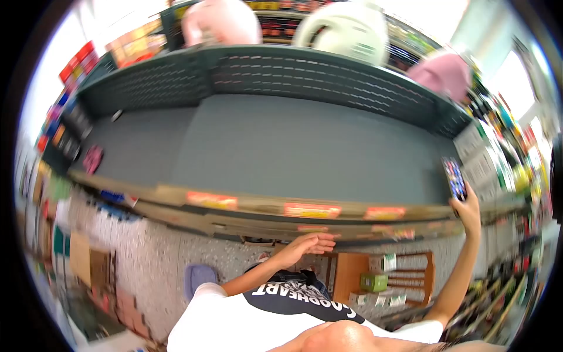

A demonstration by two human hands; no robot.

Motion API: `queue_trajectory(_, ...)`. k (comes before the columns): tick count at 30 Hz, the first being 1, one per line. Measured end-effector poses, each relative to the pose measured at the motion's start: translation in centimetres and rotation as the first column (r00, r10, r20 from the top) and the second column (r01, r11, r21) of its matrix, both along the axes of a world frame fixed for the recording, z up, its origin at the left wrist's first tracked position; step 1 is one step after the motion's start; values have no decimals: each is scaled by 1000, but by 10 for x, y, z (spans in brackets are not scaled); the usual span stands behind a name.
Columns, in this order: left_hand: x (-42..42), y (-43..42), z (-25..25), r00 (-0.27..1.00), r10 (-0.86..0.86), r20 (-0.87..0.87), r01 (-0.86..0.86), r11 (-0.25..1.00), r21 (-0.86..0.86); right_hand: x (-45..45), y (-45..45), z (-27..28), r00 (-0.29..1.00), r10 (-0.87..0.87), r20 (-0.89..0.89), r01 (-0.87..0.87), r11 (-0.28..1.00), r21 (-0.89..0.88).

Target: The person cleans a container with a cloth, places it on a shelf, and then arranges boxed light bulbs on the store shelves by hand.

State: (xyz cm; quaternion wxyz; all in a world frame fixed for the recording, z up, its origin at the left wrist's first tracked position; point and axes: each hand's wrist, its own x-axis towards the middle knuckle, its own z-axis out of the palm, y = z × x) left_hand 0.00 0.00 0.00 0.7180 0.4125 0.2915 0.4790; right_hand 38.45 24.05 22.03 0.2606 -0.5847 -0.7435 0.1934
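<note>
Hands (309, 244) apart, the right one (467, 210) around a dark-edged, multicoloured-screened phone (454, 178)

The left arm (258, 277) is bent and slants forward and inward across the front of the body. Its wrist looks nearly straight, and the left grip (307, 243) is spread loose, the fingers extended close together and pointing to the person's right. The right arm (461, 271) reaches well forward and out to the right side, forearm raised. The right grip (466, 206) is farther ahead than the left, fingers curled in a hold.
</note>
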Motion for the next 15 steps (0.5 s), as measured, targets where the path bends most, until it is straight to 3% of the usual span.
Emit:
queue_trajectory(1, 6, -7, -1, 999, 35, 4, -35, 999, -25, 11, 3, 8, 1000, -9, -8, 8, 987, -160)
queue_trajectory(2, 11, -12, -2, 998, 66, 6, -65, 997, -49, 42, 21, -11, 998, -25, -54, 20, 996, -91)
queue_trajectory(4, -29, -30, -17, 985, 155, 71, -153, 988, -37, -3, 8, 28, 999, -33, 39, 40, 979, -201)
queue_trajectory(6, -84, -52, -11, 972, 236, -14, -237, 971, -43, -12, 17, -13, 999, -53, 14, 54, 985, -166)
queue_trajectory(7, -93, -56, -9, 963, 269, -10, -269, 962, -44, -19, 16, -5, 997, -61, 39, 68, 975, -210)
queue_trajectory(8, -100, -61, -9, 955, 296, -1, -296, 954, -48, -1, 31, -18, 998, -58, 25, 61, 992, -111)
queue_trajectory(10, -119, -77, -4, 938, 347, -17, -348, 936, -55, -34, 7, 4, 996, -78, 52, 89, 953, -288)
queue_trajectory(13, -144, -91, -1, 910, 411, -57, -414, 910, -38, 12, 35, -30, 994, -86, 66, 94, 987, -128)
queue_trajectory(15, -155, -100, 4, 885, 461, -69, -463, 886, -31, 6, 29, -32, 961, -120, 247, 87, 986, 141)
